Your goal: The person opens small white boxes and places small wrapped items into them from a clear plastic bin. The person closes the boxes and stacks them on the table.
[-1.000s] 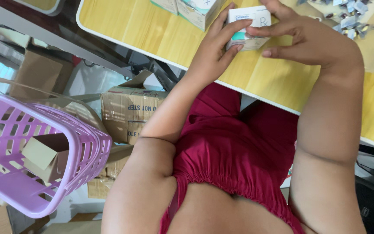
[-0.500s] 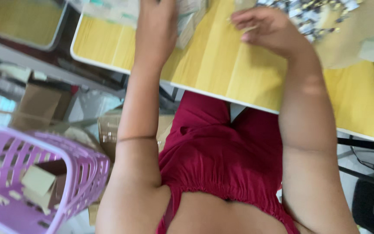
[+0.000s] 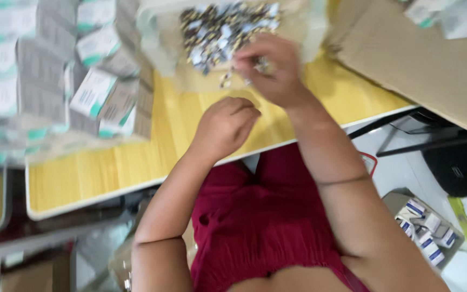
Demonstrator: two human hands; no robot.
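your lap: you are sitting at the near edge of the table (image 3: 109, 173) in a dark red garment (image 3: 255, 221), both forearms reaching forward over the yellow top.
floor at your right: an open tray of small white and blue boxes (image 3: 425, 235) is lying well below the table's right end.
left hand (image 3: 225, 124): you are resting it on the yellow top just inside the near edge, fingers curled into a loose fist; the blur is keeping you from telling whether anything is inside it.
right hand (image 3: 271, 67): you are holding it further in, just past the left one, fingers bunched narrow and dipping into the near edge of the heap of small foil packets (image 3: 217, 32); it is touching the packets, but whether it is gripping one cannot be told.
foil packets: they are lying heaped on a clear plastic sheet (image 3: 160, 59) toward the far edge, roughly mid-table.
far left corner: stacked white and teal cartons (image 3: 55, 75) are filling this part of the top, the nearest ones just left of your left hand.
far right: a brown cardboard sheet (image 3: 428, 70) is lying over the right end of the table.
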